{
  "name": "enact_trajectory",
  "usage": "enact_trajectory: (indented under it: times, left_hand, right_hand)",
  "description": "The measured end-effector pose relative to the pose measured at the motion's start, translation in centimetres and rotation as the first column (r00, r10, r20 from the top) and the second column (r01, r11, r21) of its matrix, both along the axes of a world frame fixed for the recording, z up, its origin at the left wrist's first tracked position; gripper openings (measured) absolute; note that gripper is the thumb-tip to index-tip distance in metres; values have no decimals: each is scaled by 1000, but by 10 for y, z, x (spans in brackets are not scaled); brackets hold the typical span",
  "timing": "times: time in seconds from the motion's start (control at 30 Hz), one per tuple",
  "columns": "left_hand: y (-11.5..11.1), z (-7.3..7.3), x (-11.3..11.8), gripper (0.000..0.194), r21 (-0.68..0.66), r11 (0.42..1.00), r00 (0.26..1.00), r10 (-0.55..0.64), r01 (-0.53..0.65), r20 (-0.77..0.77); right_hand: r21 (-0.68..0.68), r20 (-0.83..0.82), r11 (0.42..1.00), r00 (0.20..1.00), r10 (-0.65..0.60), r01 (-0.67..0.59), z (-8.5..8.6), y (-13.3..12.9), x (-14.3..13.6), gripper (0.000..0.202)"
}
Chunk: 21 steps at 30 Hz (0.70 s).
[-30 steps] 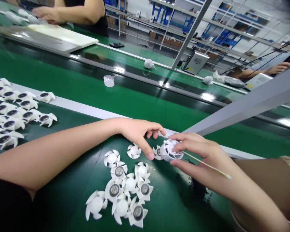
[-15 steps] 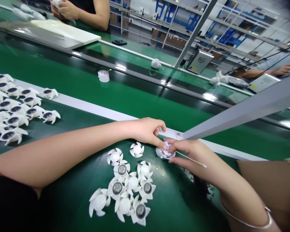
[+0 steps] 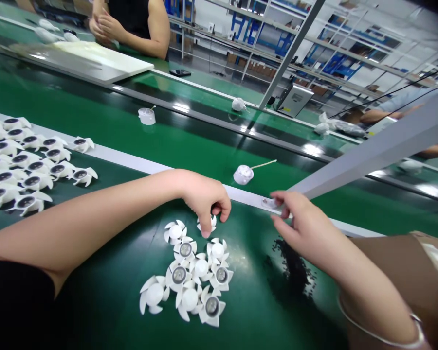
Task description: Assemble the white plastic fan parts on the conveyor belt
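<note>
My left hand (image 3: pixel 209 200) reaches over a small white fan wheel (image 3: pixel 213 222), its thumb and curled fingers apart; the hand partly covers the wheel, and whether it touches is unclear. Below it lie several more white fan wheels (image 3: pixel 200 268), some with grey hubs facing up, others with smooth white caps. My right hand (image 3: pixel 295 218) is open and seems to hold nothing, thumb and fingers apart beside the white rail. Beyond both hands, a round white housing (image 3: pixel 243 175) with a thin cable sticking out sits on the green conveyor belt.
Many fan wheels (image 3: pixel 27 165) crowd the left side. A second white housing (image 3: pixel 146 116) is farther along the belt. A grey slanted post (image 3: pixel 368 150) rises from the white rail (image 3: pixel 131 159) at right. Across the line, a co-worker's hands (image 3: pixel 107 28) are near a white board (image 3: pixel 124 67).
The housing has left my hands and now rests on the green belt. My left hand has moved left to the fan wheel; my right hand has opened and drawn back rightward.
</note>
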<state>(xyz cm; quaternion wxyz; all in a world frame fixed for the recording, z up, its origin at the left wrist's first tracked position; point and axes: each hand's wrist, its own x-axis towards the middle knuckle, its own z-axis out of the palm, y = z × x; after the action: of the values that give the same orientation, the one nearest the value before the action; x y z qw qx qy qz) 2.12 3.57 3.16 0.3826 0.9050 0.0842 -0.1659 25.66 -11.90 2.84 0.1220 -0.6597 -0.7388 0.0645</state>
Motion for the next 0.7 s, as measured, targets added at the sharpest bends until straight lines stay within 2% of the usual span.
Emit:
enact_trajectory:
  times: [0.03, 0.1, 0.13, 0.2, 0.3, 0.43, 0.53, 0.63, 0.7]
  left_hand:
    - [-3, 0, 1, 38, 5, 1000, 1000, -12, 12, 10]
    - [-9, 0, 4, 25, 1, 1000, 999, -16, 16, 33]
    - [-10, -1, 5, 21, -5, 1000, 999, -11, 11, 43]
    - [-11, -3, 7, 14, -2, 1000, 998, 1, -1, 64]
    - [-9, -6, 8, 10, 46, 999, 995, 6, -11, 104]
    - [-7, -3, 5, 35, 145, 984, 987, 82, -102, 141]
    - [-7, 6, -1, 50, 229, 957, 984, 170, -177, 53]
    - [-6, 13, -6, 47, 256, 943, 970, 234, -212, -59]
    - [-5, 13, -5, 42, 249, 942, 965, 252, -227, -76]
  right_hand:
    - [-129, 14, 991, 999, 31, -29, 3, -3, 2, 28]
    - [-389, 32, 917, 994, 103, -82, 7, -9, 5, 15]
    - [-487, 36, 869, 992, 123, -90, 8, -10, 5, 16]
    - [-589, 56, 806, 991, 120, -64, 7, -11, 4, 19]
    - [-601, 94, 799, 991, 98, -23, 3, -10, 1, 20]
    - [-591, 102, 806, 989, 108, -26, 3, -13, -6, 22]
    - [-554, 150, 833, 984, 100, 0, 4, -18, -13, 24]
    - [-494, 264, 869, 958, 111, 35, 4, -21, -22, 27]
    - [-467, 339, 882, 934, 114, 62, 5, -22, -30, 27]
